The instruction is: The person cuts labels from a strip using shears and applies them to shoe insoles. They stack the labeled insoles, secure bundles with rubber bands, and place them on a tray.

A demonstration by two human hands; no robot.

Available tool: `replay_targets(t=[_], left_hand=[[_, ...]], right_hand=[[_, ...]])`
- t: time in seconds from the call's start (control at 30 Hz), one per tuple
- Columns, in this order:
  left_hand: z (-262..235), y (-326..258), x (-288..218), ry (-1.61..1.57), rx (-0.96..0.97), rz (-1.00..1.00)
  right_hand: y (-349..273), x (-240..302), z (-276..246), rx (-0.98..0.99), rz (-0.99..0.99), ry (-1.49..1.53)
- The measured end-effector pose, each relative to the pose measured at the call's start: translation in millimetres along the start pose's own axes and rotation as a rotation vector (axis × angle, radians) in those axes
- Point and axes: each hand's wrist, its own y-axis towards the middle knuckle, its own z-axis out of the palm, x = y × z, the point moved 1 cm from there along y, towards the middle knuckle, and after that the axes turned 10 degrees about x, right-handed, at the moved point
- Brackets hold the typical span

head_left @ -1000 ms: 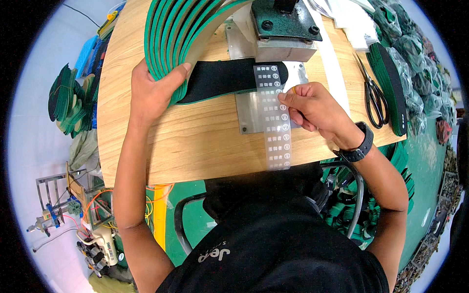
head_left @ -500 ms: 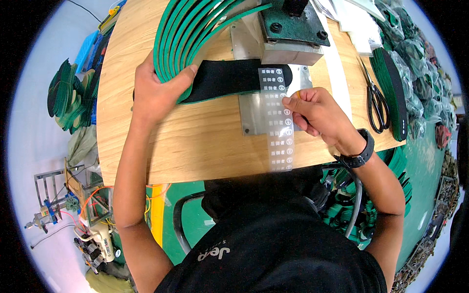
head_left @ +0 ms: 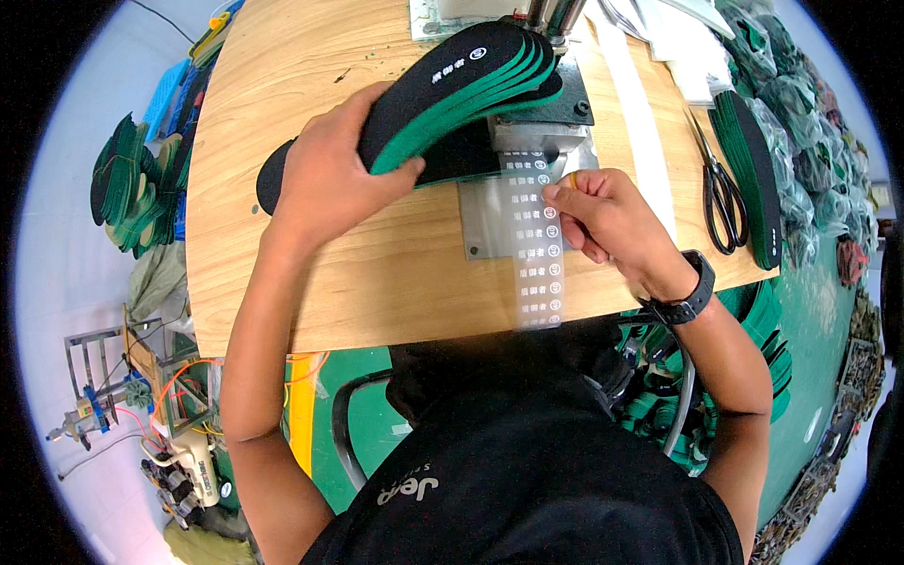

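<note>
My left hand (head_left: pixel 334 174) grips a fanned stack of insoles (head_left: pixel 428 89), black-topped with green edges, tilted above the table. Under that stack lies a single black insole (head_left: pixel 457 158), its right end beneath the metal block of a press (head_left: pixel 539 137). A clear strip of white printed transfer labels (head_left: pixel 539 254) runs from under the block toward me and past the table's front edge. The strip's right edge is pinched between the thumb and fingers of my right hand (head_left: pixel 612 212). A metal plate (head_left: pixel 478 226) sits below the insole and strip.
Black-handled scissors (head_left: pixel 723 202) and another stack of insoles (head_left: pixel 749 174) lie along the right of the wooden table (head_left: pixel 377 292). White sheets (head_left: pixel 678 56) are at the back right. Bagged goods (head_left: pixel 810 141) stand beyond; more insoles (head_left: pixel 127 188) are at the left.
The press block has come down over the insole and strip. My left hand has turned the insole stack so its black printed top shows. My right hand has hardly moved.
</note>
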Motion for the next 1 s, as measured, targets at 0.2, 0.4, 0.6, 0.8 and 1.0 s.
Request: replay_targets(t=[0.2,0.4,0.6,0.8,1.0], left_hand=[[6,5,-4,0.231,0.052,0.12],[-1,5,-8,0.13,0.129,0.036],[-6,2,-2,-0.083,0.074,0.012],[-13,-16,9,-0.476,-0.175,-0.068],[-12,-22,21,-0.539,-0.239,-0.109]], right_hand=[[-5,-4,0,-0.003,-0.052,-0.057],[-52,-13,30,0.105,-0.26,-0.25],[-56,-11,43,0.201,-0.397,-0.443],[-8,-4,14,0.007,-0.063,-0.17],[5,0,2,0.032,0.008,-0.051]])
